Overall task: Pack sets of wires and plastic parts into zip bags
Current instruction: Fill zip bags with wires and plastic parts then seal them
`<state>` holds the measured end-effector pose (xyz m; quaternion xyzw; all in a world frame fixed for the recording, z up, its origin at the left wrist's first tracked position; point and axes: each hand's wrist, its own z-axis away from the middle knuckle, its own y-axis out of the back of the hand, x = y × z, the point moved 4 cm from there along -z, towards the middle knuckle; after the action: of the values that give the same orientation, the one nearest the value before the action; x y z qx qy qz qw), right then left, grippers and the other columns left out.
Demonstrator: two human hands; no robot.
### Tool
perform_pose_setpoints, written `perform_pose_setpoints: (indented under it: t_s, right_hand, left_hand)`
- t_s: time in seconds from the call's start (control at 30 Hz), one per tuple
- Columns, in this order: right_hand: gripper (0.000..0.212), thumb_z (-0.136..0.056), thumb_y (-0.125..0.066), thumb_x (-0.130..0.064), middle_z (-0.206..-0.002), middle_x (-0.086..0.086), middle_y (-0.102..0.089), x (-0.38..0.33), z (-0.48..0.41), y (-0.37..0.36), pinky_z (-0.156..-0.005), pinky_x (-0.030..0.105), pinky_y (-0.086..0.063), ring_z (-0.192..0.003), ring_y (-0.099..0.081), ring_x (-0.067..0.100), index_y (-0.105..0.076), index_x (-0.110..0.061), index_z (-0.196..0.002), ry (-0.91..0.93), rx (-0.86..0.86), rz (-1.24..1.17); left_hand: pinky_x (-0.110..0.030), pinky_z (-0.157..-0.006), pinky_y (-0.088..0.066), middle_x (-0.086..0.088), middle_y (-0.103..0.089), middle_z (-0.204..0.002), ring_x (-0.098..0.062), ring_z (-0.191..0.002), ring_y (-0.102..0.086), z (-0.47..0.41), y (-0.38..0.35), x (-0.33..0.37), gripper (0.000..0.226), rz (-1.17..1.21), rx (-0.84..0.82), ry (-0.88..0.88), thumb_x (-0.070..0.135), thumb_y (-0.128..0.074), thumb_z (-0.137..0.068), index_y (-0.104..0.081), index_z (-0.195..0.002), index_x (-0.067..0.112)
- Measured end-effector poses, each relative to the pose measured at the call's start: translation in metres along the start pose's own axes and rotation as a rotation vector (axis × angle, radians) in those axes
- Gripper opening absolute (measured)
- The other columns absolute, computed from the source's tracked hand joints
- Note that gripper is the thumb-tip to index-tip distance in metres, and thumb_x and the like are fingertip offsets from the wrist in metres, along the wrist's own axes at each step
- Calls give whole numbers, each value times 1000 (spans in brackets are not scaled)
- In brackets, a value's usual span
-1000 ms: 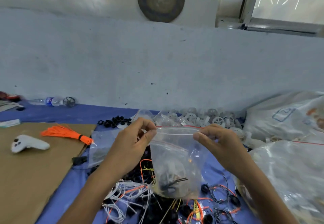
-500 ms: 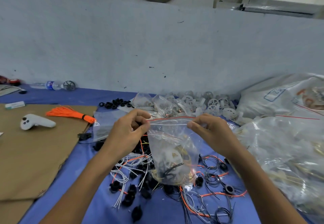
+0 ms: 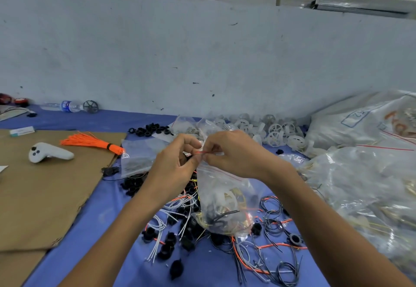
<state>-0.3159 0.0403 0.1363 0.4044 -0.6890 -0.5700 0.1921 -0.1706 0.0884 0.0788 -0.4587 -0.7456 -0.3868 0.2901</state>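
Left hand (image 3: 174, 163) and right hand (image 3: 234, 154) pinch the zip bag (image 3: 225, 181) top, mid-desk over the loose wires (image 3: 272, 239). Inside: white wheel (image 3: 227, 198), black parts (image 3: 213, 217), yellow wires (image 3: 239, 229).

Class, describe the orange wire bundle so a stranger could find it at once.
Start at the brown cardboard sheet on the left. Near its far right corner lies the orange wire bundle. Unlike the loose wires nearby, it fans out from a black band.

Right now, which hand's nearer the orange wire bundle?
Left. The left hand, pinching the zip bag, is right of the orange wire bundle; the right hand is farther right.
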Motion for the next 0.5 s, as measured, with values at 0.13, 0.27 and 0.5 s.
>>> perform_pose_setpoints:
  t_s: [0.13,0.27,0.5]
  right_hand:
    - [23,-94,-56,-43,-97,-5,-67,1,1,-7,-78,40,-49,-90,-59,19,-65,-23,-99,26,-55,28]
    - [18,-95,-58,-39,-95,-6,-64,10,8,0,-80,37,-47,-90,-58,17,-64,-22,-98,2,-36,-14]
    - [15,-101,-49,-33,-87,-13,-45,31,29,7,-79,31,-38,-85,-43,12,-51,-20,-96,5,-104,73]
  left_hand:
    - [-16,-49,-37,17,-58,-79,-5,-51,-39,2,1,-3,24,-20,-14,8,21,-69,-91,-57,-97,41]
    - [-15,-49,-37,13,-59,-83,-5,-51,-39,3,9,-7,26,-29,3,29,17,-66,-93,-57,-98,41]
    - [-16,-50,-38,13,-60,-89,-5,-51,-39,6,14,-10,23,-128,3,32,19,-65,-93,-57,-98,40]
